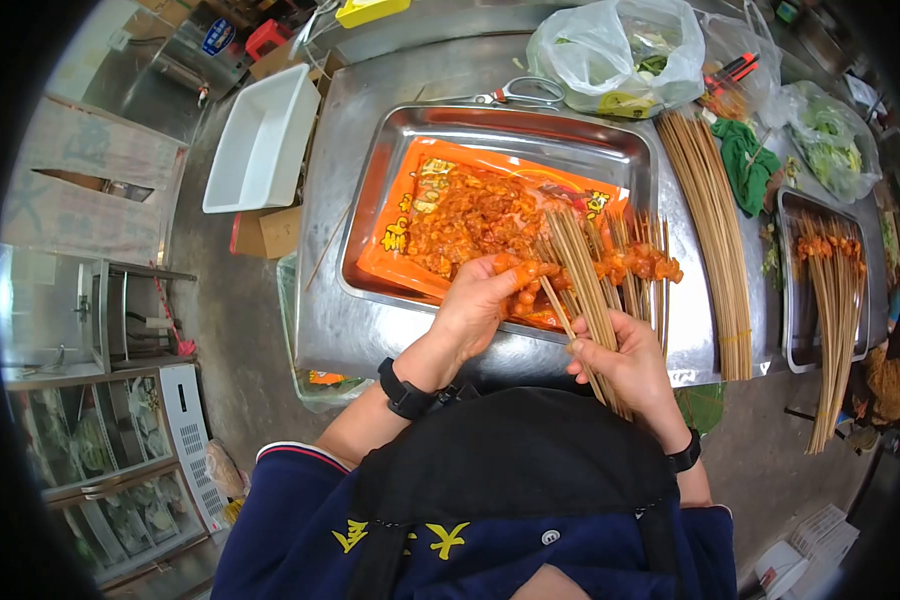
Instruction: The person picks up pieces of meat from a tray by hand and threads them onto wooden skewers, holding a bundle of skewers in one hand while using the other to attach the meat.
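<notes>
A metal tray (370, 180) holds an orange printed bag with red marinated meat pieces (465, 215) spread on it. Over the tray's front edge, my right hand (625, 360) is closed round a bundle of thin wooden skewers (588, 290). My left hand (480, 300) is to the left of the bundle, its thumb and fingers pinched at a piece of meat by the skewer tips; the fingertips are stained orange. Several skewers with meat (638, 262) lie at the tray's right side, partly behind the bundle.
Long bare skewers (705, 230) lie right of the tray. Farther right, a smaller tray (788, 300) holds loaded skewers (835, 300). Scissors (525, 92), plastic bags of greens (625, 60) and a green cloth (745, 165) are behind. A white bin (260, 140) stands left.
</notes>
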The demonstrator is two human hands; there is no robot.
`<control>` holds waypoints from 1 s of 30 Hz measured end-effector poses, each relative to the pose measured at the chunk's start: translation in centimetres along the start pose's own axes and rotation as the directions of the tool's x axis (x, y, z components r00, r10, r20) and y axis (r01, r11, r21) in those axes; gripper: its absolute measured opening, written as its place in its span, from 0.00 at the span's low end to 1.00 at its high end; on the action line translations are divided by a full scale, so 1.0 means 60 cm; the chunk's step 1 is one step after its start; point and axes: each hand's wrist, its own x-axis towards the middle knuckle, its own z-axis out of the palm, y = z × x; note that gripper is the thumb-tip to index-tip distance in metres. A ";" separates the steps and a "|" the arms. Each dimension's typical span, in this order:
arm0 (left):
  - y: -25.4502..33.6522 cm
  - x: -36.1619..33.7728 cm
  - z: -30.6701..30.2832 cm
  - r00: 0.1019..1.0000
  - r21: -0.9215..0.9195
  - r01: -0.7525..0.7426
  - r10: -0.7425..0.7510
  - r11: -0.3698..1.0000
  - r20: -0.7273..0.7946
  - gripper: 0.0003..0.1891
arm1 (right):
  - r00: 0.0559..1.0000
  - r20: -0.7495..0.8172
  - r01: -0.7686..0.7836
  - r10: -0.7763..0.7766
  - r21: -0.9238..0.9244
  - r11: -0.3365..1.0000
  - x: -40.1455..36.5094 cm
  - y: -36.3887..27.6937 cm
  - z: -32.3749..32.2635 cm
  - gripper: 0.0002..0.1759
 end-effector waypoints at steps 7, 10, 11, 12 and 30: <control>-0.009 -0.003 0.003 0.991 0.141 0.071 -0.086 0.988 0.106 0.13 | 0.999 -0.028 0.024 -0.025 -0.044 0.999 -0.002 -0.004 0.002 0.09; -0.009 0.000 0.014 0.996 0.131 0.043 -0.053 0.990 0.071 0.12 | 0.987 -0.084 0.124 -0.136 -0.140 0.982 -0.004 0.002 0.005 0.09; -0.010 0.003 0.015 0.996 0.129 0.042 -0.051 0.991 0.070 0.12 | 0.987 -0.082 0.123 -0.136 -0.142 0.982 -0.003 0.002 -0.002 0.09; -0.012 0.007 0.016 0.997 0.147 0.046 -0.054 0.988 0.051 0.11 | 0.911 -0.004 0.371 -0.412 -0.427 0.825 -0.001 0.001 -0.014 0.10; 0.010 0.026 0.004 0.999 0.124 -0.042 0.041 0.991 0.004 0.08 | 0.993 0.118 0.019 -0.009 -0.085 0.996 0.001 -0.005 -0.001 0.14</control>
